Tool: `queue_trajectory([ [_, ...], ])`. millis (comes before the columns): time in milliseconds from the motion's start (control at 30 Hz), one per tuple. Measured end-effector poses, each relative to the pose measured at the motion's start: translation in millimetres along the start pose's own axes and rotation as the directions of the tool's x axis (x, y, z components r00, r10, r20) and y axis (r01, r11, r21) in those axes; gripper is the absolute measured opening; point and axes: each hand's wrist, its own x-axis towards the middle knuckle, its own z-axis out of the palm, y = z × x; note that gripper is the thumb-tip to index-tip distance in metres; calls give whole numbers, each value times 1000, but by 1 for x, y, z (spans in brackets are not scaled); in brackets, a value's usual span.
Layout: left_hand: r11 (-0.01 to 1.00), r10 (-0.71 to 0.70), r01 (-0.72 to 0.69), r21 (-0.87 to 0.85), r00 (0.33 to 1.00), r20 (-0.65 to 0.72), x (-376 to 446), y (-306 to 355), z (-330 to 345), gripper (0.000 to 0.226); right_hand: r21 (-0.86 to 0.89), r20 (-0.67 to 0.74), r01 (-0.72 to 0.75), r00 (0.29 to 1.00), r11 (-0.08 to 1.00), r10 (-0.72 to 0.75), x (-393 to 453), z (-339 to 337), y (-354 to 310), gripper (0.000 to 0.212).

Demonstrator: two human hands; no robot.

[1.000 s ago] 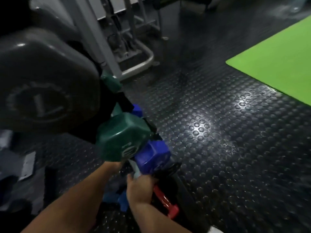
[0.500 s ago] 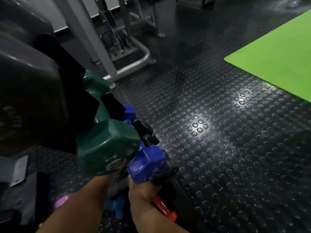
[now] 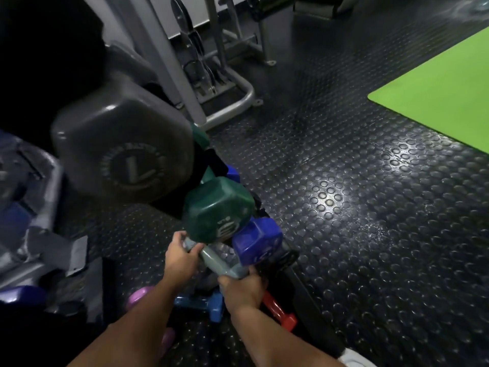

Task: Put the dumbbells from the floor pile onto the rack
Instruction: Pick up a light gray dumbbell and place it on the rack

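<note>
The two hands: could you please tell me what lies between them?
In the head view, a grey dumbbell spans from left hand to right hand.

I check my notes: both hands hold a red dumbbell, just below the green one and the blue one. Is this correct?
Not quite. The head view shows the left hand and the right hand holding a grey dumbbell, below the green dumbbell and blue dumbbell. The red dumbbell lies lower, unheld.
</note>
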Motion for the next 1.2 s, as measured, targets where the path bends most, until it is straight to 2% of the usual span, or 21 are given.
queue_trajectory([
  [133, 995, 82, -85, -55, 995, -61, -20, 12, -32, 31, 171, 46, -39, 998, 984, 32, -29, -4, -13, 33],
  [200, 994, 86, -91, -66, 994, -67, -25, 9, -48, 33, 191, 63, -5, 998, 982, -7, -42, -1, -15, 32],
  [300, 989, 117, -126, -78, 987, -108, -39, 11, -76, 33, 170, 83, 85, 992, 982, -100, -68, -1, -21, 29],
  [433, 986, 116, -133, -103, 981, -158, -56, 17, -123, 33, 130, 156, 124, 977, 984, -144, -104, 0, -39, 38],
  [600, 975, 144, -181, -126, 957, -253, -78, 28, -188, 33, 92, 245, 225, 939, 970, -241, -150, 2, -75, 30],
  [900, 973, 136, -207, -99, 867, -479, -160, 41, -311, 36, 96, 340, 361, 864, 927, -372, -269, 6, -116, 42],
  [967, 978, 138, -197, -73, 865, -482, -183, 46, -326, 37, 98, 335, 376, 860, 922, -386, -290, 1, -114, 42],
  [1067, 982, 157, -190, -16, 854, -495, -215, 61, -339, 40, 119, 318, 389, 857, 913, -406, -308, -9, -104, 53],
  [1133, 976, 186, -217, -2, 843, -504, -234, 71, -350, 41, 123, 332, 384, 853, 915, -402, -327, -22, -109, 48],
  [1200, 975, 192, -224, 0, 832, -520, -250, 75, -364, 41, 111, 354, 424, 828, 899, -434, -354, -35, -121, 34],
])
